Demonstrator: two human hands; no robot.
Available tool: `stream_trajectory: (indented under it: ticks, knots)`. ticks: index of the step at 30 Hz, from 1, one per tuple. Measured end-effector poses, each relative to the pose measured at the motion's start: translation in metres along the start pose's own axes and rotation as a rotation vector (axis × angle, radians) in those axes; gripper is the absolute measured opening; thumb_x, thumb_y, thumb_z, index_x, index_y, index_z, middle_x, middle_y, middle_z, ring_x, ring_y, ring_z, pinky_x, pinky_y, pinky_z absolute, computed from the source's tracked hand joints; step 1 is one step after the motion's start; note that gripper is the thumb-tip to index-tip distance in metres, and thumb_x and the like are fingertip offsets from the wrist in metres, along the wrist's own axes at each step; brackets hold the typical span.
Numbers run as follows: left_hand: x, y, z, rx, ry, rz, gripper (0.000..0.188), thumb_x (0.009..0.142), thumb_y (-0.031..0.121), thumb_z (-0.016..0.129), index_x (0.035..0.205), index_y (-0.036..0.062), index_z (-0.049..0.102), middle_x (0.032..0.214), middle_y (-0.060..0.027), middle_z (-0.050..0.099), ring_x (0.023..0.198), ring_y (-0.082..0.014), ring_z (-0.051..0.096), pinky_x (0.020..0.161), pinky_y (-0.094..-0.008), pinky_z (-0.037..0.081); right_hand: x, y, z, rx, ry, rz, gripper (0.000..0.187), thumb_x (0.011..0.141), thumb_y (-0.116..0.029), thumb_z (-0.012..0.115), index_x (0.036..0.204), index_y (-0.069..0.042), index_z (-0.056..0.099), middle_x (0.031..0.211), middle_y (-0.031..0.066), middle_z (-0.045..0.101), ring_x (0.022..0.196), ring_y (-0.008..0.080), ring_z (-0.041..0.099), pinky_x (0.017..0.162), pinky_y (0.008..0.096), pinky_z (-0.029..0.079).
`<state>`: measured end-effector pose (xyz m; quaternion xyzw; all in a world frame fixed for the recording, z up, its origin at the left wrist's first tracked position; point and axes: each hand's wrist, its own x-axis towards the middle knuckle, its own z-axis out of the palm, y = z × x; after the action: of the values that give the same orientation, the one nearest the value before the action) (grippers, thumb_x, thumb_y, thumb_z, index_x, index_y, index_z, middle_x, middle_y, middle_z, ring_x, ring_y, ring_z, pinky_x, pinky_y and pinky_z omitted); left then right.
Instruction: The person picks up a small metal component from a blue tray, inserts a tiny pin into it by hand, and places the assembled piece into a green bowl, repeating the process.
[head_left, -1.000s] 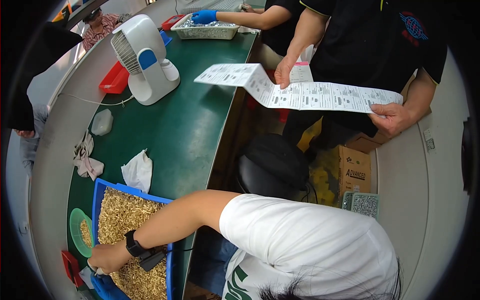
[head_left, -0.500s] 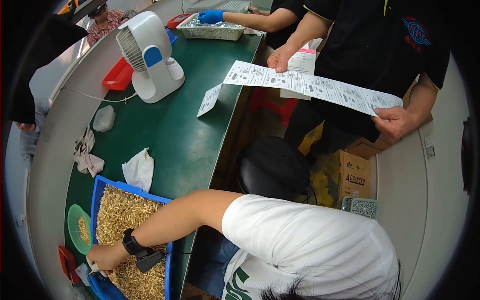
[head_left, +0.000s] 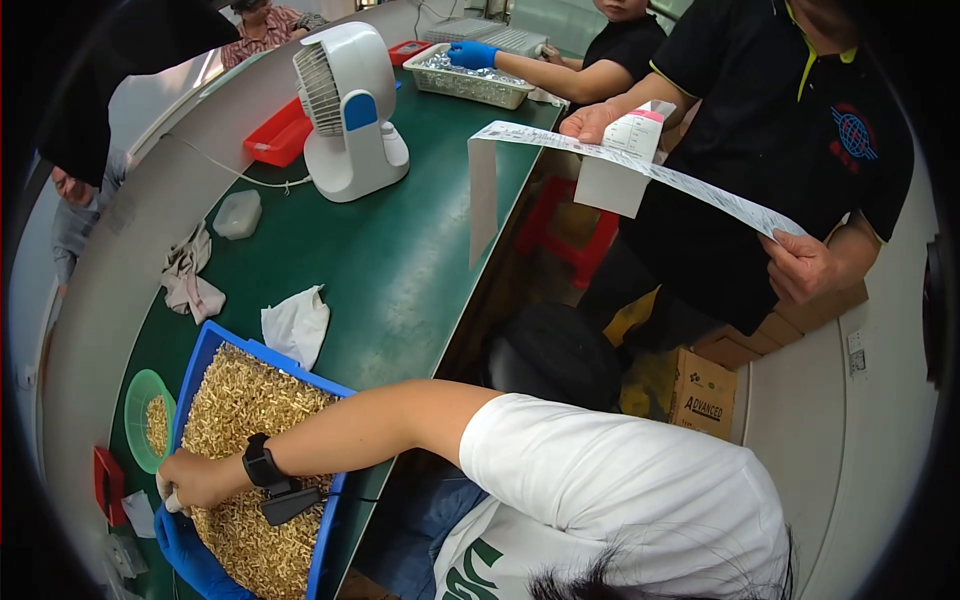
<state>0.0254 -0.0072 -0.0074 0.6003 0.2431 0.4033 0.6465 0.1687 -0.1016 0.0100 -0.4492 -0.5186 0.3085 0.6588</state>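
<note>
A blue tray [head_left: 213, 345] full of small brass-coloured pieces [head_left: 262, 400] sits at the table's near left. My right arm reaches across it, with a black wristband and small device at the wrist. At the tray's left side my right hand [head_left: 192, 480] is closed, its fingertips wrapped in white coverings; what they pinch is hidden. Just below, my left hand [head_left: 190, 560], in a blue glove, is close to the right fingertips at the tray's lower left; its fingers are partly hidden. A green bowl [head_left: 136, 425] holding some of the same pieces stands beside the tray.
White cloth [head_left: 297, 328] and a crumpled cloth [head_left: 188, 280] lie beyond the tray on the green table [head_left: 400, 240]. Farther off stand a white fan [head_left: 355, 120] and red bin [head_left: 278, 135]. At right a person holds a long paper [head_left: 690, 186]; another works at a cream tray [head_left: 470, 88].
The view has shifted slightly. The person at right has tilted the long paper almost edge-on, and its end flap hangs down. My hands stay together at the tray's left side.
</note>
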Motion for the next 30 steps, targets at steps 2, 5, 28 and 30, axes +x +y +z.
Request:
stream_trajectory:
  ticks: [2, 5, 28, 30]
  knots:
    - [-0.006, 0.004, -0.006, -0.015, 0.056, 0.024, 0.023, 0.091, 0.022, 0.047, 0.095, 0.0013, 0.057, 0.075, 0.0001, 0.049, 0.064, -0.0076, 0.04, 0.06, -0.0213, 0.032, 0.003, 0.002, 0.004, 0.02, -0.012, -0.035, 0.009, 0.07, -0.001, 0.064, 0.07, 0.008, 0.062, 0.059, 0.0141, 0.063, 0.054, 0.0192, 0.064, 0.049, 0.0281, 0.049]
    - [0.004, 0.008, -0.062, 0.199, -0.099, 0.001, 0.018, 0.091, 0.016, 0.048, 0.1, 0.0017, 0.055, 0.095, -0.004, 0.057, 0.085, -0.0108, 0.054, 0.074, -0.0239, 0.042, 0.012, -0.001, 0.02, 0.027, -0.098, 0.012, 0.011, 0.071, -0.002, 0.061, 0.069, 0.008, 0.062, 0.059, 0.0154, 0.062, 0.054, 0.0188, 0.063, 0.052, 0.029, 0.049]
    - [-0.021, 0.028, 0.009, 0.215, 0.056, -0.024, 0.016, 0.084, 0.015, 0.058, 0.084, -0.0007, 0.06, 0.077, -0.0029, 0.059, 0.067, -0.0095, 0.053, 0.064, -0.0236, 0.043, 0.006, -0.022, 0.0, -0.16, -0.161, 0.346, 0.02, 0.083, -0.014, 0.061, 0.095, 0.003, 0.06, 0.071, 0.0059, 0.061, 0.05, 0.008, 0.053, 0.044, 0.0228, 0.042]
    - [-0.02, 0.027, 0.007, 0.223, 0.039, 0.004, 0.016, 0.084, 0.015, 0.057, 0.084, -0.0008, 0.06, 0.077, -0.0032, 0.06, 0.068, -0.0097, 0.053, 0.064, -0.0237, 0.043, 0.005, -0.023, 0.001, -0.172, -0.141, 0.33, 0.021, 0.083, -0.014, 0.061, 0.095, 0.002, 0.06, 0.07, 0.0061, 0.061, 0.05, 0.0078, 0.053, 0.043, 0.0224, 0.042]
